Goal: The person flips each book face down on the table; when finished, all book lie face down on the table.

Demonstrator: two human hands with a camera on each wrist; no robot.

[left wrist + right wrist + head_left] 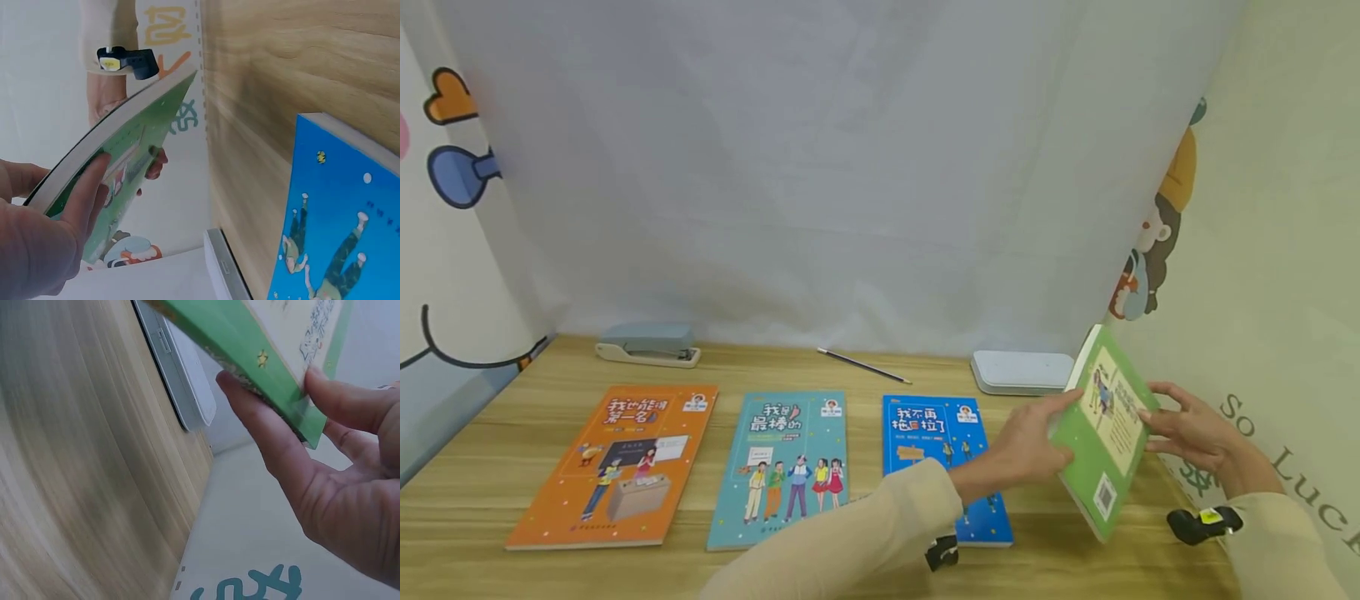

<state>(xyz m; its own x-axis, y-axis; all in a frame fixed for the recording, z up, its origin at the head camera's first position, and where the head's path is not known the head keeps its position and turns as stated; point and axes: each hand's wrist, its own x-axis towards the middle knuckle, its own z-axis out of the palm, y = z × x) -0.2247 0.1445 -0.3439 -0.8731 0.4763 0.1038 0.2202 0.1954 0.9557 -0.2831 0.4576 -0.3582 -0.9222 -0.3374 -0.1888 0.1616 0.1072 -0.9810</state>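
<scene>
A green book [1112, 467] is held up, tilted, over the right end of the table, its back cover with a barcode facing the head camera. My left hand [1028, 442] grips its left edge; in the left wrist view the fingers [87, 187] lie along one cover. On the opposite edge, my right hand [1198, 433] pinches the book between thumb and fingers, which the right wrist view shows at a corner. Just left of it, a blue book [917, 442] lies face up, partly hidden by my left forearm.
An orange book [625, 467] and a teal book [790, 442] lie flat to the left. Along the back are a stapler [647, 343], a pencil [865, 366] and a pale flat case [1022, 371]. A white curtain [850, 167] hangs behind; a printed wall [1262, 250] borders the right.
</scene>
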